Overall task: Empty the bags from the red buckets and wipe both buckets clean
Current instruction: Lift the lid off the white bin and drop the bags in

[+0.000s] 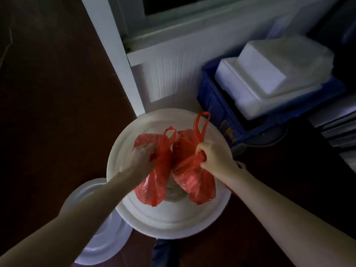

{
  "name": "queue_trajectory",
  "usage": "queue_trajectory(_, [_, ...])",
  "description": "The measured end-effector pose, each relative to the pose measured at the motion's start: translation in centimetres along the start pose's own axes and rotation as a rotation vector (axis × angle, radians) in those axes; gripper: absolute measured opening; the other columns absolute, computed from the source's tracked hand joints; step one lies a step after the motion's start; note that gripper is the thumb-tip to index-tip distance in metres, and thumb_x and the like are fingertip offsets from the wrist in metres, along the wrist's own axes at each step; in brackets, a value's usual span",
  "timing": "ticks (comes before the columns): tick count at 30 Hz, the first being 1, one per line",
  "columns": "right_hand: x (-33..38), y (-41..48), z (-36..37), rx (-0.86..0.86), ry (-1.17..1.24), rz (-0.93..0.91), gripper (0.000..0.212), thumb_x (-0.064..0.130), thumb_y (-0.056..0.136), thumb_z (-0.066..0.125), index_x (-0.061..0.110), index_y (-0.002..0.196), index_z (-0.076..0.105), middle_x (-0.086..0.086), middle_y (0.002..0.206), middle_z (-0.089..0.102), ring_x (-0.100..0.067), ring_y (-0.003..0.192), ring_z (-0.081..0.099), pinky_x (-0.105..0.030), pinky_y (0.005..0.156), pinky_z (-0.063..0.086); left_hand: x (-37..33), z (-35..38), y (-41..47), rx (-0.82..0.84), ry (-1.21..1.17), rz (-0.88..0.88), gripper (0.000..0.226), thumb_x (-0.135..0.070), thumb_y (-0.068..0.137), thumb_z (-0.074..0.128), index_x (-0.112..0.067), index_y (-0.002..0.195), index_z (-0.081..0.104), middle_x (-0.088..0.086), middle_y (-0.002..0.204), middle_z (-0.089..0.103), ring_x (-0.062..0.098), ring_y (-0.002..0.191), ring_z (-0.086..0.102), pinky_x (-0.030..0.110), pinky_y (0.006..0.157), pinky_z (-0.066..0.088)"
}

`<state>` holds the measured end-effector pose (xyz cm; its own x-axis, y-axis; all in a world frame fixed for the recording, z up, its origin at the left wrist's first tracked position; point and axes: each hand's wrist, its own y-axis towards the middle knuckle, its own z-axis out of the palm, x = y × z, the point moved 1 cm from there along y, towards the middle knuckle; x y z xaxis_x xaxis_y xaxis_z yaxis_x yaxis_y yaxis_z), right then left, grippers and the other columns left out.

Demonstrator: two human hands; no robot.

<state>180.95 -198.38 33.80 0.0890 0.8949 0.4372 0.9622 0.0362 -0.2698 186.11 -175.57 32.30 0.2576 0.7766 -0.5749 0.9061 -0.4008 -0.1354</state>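
Two red bags, one gripped in each hand.

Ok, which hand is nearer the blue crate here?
Right. The right hand, gripping a red bag, is just left of the blue crate; the left hand lies farther left.

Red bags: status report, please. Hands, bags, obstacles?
Left hand grips left bag, right hand grips right bag. Both bags held over white lid. Nearby on the right: blue crate.
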Motion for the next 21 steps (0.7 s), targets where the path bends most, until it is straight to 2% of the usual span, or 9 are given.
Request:
queue_trajectory(3, [-1.7,3.6,5.0,0.066,0.01,0.07,0.024,0.006,0.075,0.071,0.018,0.096,0.065,-0.002,0.104,0.058,-0.019,0.096,0.057,-0.032,0.085,0.048,4.4,4.3,2.4,0.038,-0.011,-0.083,0.016,0.0,0.081,0.065,-0.007,0.095,0.069,0.006,0.086,0.069,0.027,0.077,0.064,0.022,0.062,0.039])
queue_trajectory(6, [-4.0,5.6,10.5,0.109,-0.017,0.135,0.024,0.009,0.079,0.071,0.021,0.098,0.064,0.001,0.106,0.056,-0.016,0.098,0.056,-0.023,0.081,0.043,8.8,8.9,3.7,0.094,0.063,-0.174,0.021,-0.015,0.086,0.062,-0.02,0.106,0.065,0.002,0.098,0.069,0.02,0.082,0.063,0.026,0.064,0.038])
queue_trajectory(11, [-7.3,7.6,18.4,0.158,0.002,0.239,0.024,0.009,0.08,0.068,0.022,0.098,0.064,0.004,0.104,0.053,-0.016,0.096,0.059,-0.026,0.083,0.048,14.0,16.0,4.9,0.187,0.091,-0.25,0.021,-0.015,0.082,0.058,-0.017,0.103,0.06,0.009,0.097,0.068,0.034,0.091,0.063,0.035,0.067,0.042])
queue_trajectory(14, [-8.7,8.2,22.4,0.185,-0.012,0.271,0.024,0.011,0.082,0.068,0.024,0.101,0.064,0.006,0.104,0.052,-0.014,0.096,0.059,-0.018,0.076,0.04,16.5,20.1,4.5,0.21,0.091,-0.277,0.017,-0.017,0.085,0.056,-0.02,0.101,0.058,0.005,0.095,0.068,0.03,0.085,0.064,0.029,0.061,0.036])
queue_trajectory(16, [-9.3,8.6,24.3,0.215,-0.04,0.275,0.023,0.017,0.083,0.068,0.027,0.104,0.062,0.007,0.108,0.052,-0.013,0.099,0.057,-0.016,0.075,0.035,17.6,22.0,4.0,0.212,0.082,-0.269,0.019,-0.02,0.088,0.055,-0.023,0.107,0.058,0.001,0.098,0.067,0.027,0.084,0.064,0.026,0.062,0.034])
queue_trajectory(21, [-9.4,8.7,26.5,0.295,-0.015,0.297,0.034,0.02,0.088,0.064,0.025,0.121,0.058,0.003,0.125,0.048,-0.014,0.113,0.054,-0.022,0.096,0.042,19.1,23.9,3.0,0.319,0.072,-0.369,0.022,-0.031,0.1,0.038,-0.031,0.114,0.056,0.001,0.109,0.065,0.019,0.084,0.061,0.029,0.07,0.044])
